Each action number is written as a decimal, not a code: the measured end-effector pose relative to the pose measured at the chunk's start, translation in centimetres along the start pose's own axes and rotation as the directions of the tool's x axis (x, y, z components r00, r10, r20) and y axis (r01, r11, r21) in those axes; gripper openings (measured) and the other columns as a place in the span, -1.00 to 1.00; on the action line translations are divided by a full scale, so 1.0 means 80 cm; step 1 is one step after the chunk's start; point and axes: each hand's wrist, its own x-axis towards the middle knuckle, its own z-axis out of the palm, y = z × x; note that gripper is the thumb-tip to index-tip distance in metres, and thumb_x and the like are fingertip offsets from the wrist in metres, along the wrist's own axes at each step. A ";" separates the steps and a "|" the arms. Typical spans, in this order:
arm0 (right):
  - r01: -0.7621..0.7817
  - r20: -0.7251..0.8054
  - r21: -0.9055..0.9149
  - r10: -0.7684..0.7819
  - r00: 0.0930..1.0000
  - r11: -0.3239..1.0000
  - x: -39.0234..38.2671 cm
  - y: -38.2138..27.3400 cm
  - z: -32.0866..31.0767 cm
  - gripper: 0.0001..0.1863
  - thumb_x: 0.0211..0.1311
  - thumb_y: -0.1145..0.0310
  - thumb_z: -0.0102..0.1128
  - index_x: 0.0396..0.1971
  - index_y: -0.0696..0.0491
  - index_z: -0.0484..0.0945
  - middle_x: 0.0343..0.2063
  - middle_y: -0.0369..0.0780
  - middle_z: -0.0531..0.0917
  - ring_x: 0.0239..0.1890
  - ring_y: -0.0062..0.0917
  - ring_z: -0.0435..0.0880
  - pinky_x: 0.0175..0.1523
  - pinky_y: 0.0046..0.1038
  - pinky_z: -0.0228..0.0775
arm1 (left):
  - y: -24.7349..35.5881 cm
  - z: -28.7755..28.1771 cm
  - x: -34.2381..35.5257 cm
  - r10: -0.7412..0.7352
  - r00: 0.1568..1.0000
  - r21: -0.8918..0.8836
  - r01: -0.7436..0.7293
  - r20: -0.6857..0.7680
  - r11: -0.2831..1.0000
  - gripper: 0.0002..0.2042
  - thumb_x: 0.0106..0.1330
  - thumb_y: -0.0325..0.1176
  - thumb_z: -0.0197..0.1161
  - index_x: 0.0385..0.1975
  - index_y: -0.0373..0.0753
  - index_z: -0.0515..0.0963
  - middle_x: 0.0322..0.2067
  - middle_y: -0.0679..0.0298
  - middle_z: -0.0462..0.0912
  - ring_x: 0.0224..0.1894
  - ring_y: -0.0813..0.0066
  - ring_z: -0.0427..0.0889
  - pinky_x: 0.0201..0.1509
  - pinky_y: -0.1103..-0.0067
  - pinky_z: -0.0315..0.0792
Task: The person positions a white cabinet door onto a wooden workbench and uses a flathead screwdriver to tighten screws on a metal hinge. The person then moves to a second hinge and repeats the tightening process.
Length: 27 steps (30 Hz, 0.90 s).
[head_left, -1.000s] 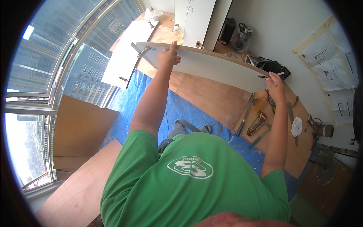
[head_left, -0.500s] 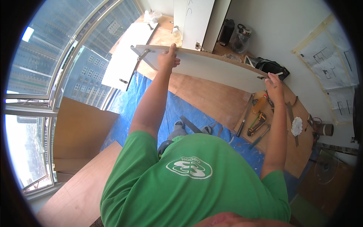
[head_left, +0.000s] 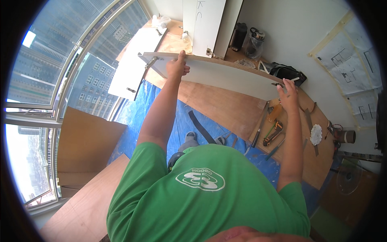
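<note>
A long white cabinet door (head_left: pixel 225 78) stands on its long edge across the wooden boards ahead of me. My left hand (head_left: pixel 176 67) grips its top edge near the left end, thumb up and fingers curled. Just left of that hand, a metal hinge (head_left: pixel 151 63) sticks out from the door's left part. My right hand (head_left: pixel 288 95) holds the door's right end, fingers bent over the edge. A second hinge (head_left: pixel 277 84) sits beside those fingertips. The fingers' far side is hidden behind the door.
Another white door with hinges (head_left: pixel 131 60) lies by the window. Hand tools, including an orange-black utility knife (head_left: pixel 274 134), lie on a board at right. Behind stand a tall white cabinet (head_left: pixel 205 26), a black bag (head_left: pixel 284 71) and bottles. Blue sheeting (head_left: pixel 161 121) covers the floor.
My right hand has shifted slightly left and down at the door's end. The door has barely moved. More of a dark strip on the floor shows by my feet.
</note>
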 end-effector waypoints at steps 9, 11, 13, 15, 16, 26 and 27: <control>0.099 -0.227 -0.102 -0.120 0.966 0.990 -0.021 0.002 0.031 -0.42 0.37 0.12 0.27 0.32 0.01 0.46 0.31 -0.17 0.47 0.48 -0.12 0.28 0.52 0.15 -0.02 | 0.000 -0.003 -0.003 -0.005 1.000 0.007 0.005 -0.005 1.000 -0.31 0.28 0.25 0.37 -0.32 -0.49 0.57 -0.61 0.06 0.65 -0.66 0.35 0.66 -0.62 0.57 0.51; 0.116 -0.281 -0.146 -0.154 0.947 0.982 -0.025 0.006 0.040 -0.39 0.35 0.12 0.29 0.35 -0.02 0.43 0.32 -0.18 0.47 0.48 -0.14 0.28 0.51 0.15 -0.01 | -0.002 -0.004 -0.003 -0.004 1.000 0.007 0.004 0.006 1.000 -0.29 0.24 0.29 0.39 -0.34 -0.47 0.56 -0.62 0.07 0.65 -0.65 0.35 0.67 -0.61 0.56 0.52; 0.136 -0.342 -0.185 -0.194 0.920 0.973 -0.027 0.009 0.050 -0.36 0.33 0.12 0.30 0.37 -0.04 0.41 0.33 -0.18 0.46 0.48 -0.15 0.29 0.51 0.16 -0.01 | -0.004 -0.004 -0.003 0.005 1.000 -0.004 -0.005 0.010 1.000 -0.29 0.24 0.29 0.39 -0.34 -0.47 0.57 -0.62 0.07 0.65 -0.65 0.35 0.67 -0.61 0.56 0.52; 0.159 -0.409 -0.221 -0.239 0.881 0.962 -0.029 0.012 0.059 -0.35 0.31 0.11 0.30 0.37 -0.06 0.40 0.33 -0.18 0.46 0.47 -0.16 0.29 0.51 0.16 -0.01 | -0.005 -0.004 -0.003 0.014 1.000 -0.006 -0.013 0.012 1.000 -0.29 0.24 0.29 0.39 -0.34 -0.47 0.57 -0.62 0.07 0.65 -0.65 0.35 0.67 -0.60 0.56 0.52; 0.152 -0.419 -0.233 -0.241 0.876 0.960 -0.030 0.010 0.061 -0.35 0.31 0.11 0.30 0.37 -0.05 0.40 0.33 -0.18 0.46 0.47 -0.16 0.29 0.51 0.16 -0.01 | -0.005 -0.004 -0.004 0.016 1.000 -0.002 -0.016 0.011 1.000 -0.29 0.24 0.29 0.39 -0.33 -0.47 0.57 -0.62 0.07 0.65 -0.66 0.35 0.67 -0.60 0.57 0.52; 0.132 -0.419 -0.285 -0.247 0.873 0.949 -0.029 0.004 0.069 -0.35 0.34 0.08 0.25 0.38 -0.05 0.39 0.36 -0.18 0.41 0.50 -0.14 0.24 0.51 0.18 -0.02 | 0.031 -0.031 -0.024 0.112 0.982 0.541 -0.179 0.154 0.822 -0.35 0.40 0.27 0.19 -0.31 -0.39 0.62 -0.56 0.05 0.71 -0.54 0.30 0.74 -0.31 0.39 0.61; 0.135 -0.413 -0.277 -0.245 0.877 0.951 -0.030 0.005 0.071 -0.35 0.35 0.07 0.24 0.39 -0.05 0.38 0.37 -0.18 0.40 0.50 -0.15 0.23 0.51 0.18 -0.02 | 0.040 -0.040 -0.019 0.198 0.970 0.672 -0.239 0.138 0.701 -0.42 0.41 0.20 0.18 -0.24 -0.35 0.64 -0.45 0.03 0.75 -0.32 0.15 0.77 -0.12 0.30 0.59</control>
